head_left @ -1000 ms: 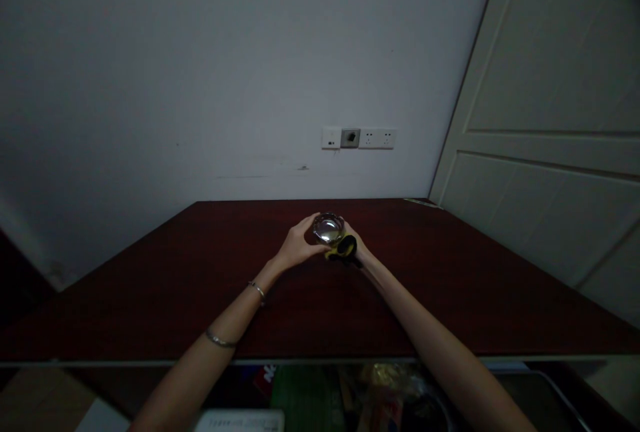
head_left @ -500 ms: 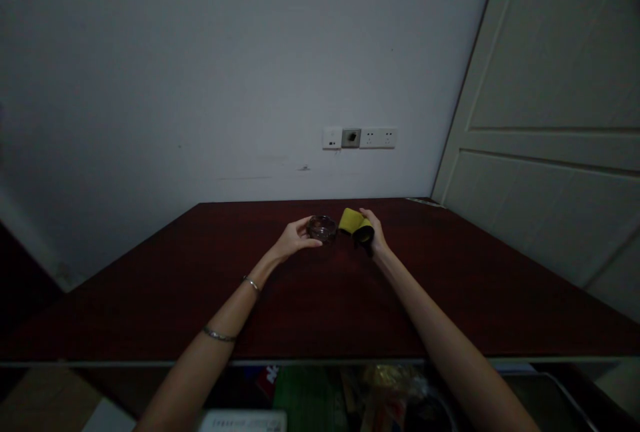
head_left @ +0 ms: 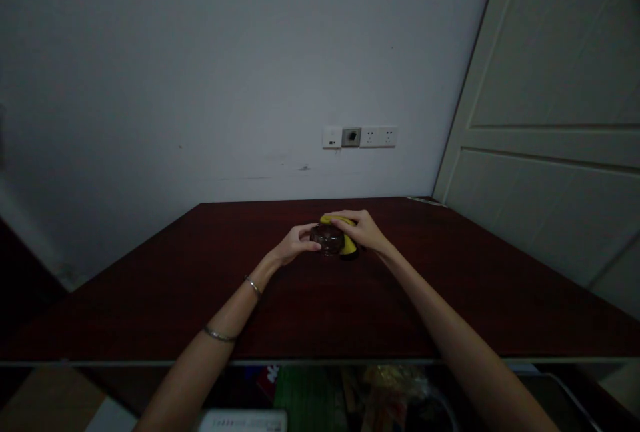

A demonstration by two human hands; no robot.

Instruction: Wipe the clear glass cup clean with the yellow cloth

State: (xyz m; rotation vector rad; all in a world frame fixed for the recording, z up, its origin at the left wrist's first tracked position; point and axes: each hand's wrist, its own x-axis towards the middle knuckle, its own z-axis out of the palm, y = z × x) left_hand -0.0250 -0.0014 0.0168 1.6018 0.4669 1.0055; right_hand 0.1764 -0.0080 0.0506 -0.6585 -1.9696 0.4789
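A small dark glass bowl (head_left: 327, 239), ashtray-like in shape, is held up on its left side by my left hand (head_left: 295, 245), thumb in front and fingers behind. My right hand (head_left: 361, 229) is closed on a yellow and black cloth (head_left: 349, 246). The cloth lies against the bowl's rim and right side, with its black edge hanging below my fingers. The bowl's inside cannot be made out, and part of the cloth is hidden under my right hand.
Beneath both arms lies a dark red tabletop (head_left: 320, 312), with a pale wall (head_left: 250, 72) behind it. Sockets (head_left: 370, 137) are on that wall, and a panelled door (head_left: 550, 99) stands at right. Below the front edge are a green item (head_left: 310, 395) and a white box (head_left: 243, 421).
My right hand has moved left and turned over, bringing the cloth from beside the bowl onto its rim and side. The bowl and my left hand have shifted slightly right and down.
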